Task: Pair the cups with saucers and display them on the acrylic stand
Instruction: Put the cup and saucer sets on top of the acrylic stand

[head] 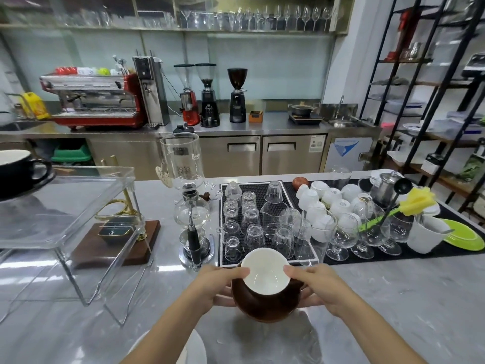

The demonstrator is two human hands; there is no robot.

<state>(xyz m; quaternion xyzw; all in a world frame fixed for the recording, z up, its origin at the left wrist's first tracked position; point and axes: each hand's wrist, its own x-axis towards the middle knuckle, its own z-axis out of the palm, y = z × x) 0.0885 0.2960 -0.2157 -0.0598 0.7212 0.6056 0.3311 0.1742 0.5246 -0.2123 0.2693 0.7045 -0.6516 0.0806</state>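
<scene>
1. On the far left, one black cup [18, 164] already sits on its black saucer [31, 186] on the top tier of the clear acrylic stand [78, 203]. It rides near the tier's left edge, so a knock while loading the next pair could tip it off.
2. At centre, one brown saucer [265, 303] carries one white-lined cup [265, 271], held above the grey table [393, 298]. The cup sits toward the saucer's far rim and looks tilted; my guess is it could slide off if the saucer dips.
3. The left hand [212, 287] grips with fingers under the saucer and thumb pressed on the cup's rim; the right hand [322, 287] mirrors it. Both are closed on the pair.
4. Just beyond the hands stand many upturned glasses [252, 222] on a black mat; a forward swing could strike them.
5. Further right, roughly ten white cups [338, 203] sit upside down; one green plate [464, 235] lies at the far right.
</scene>
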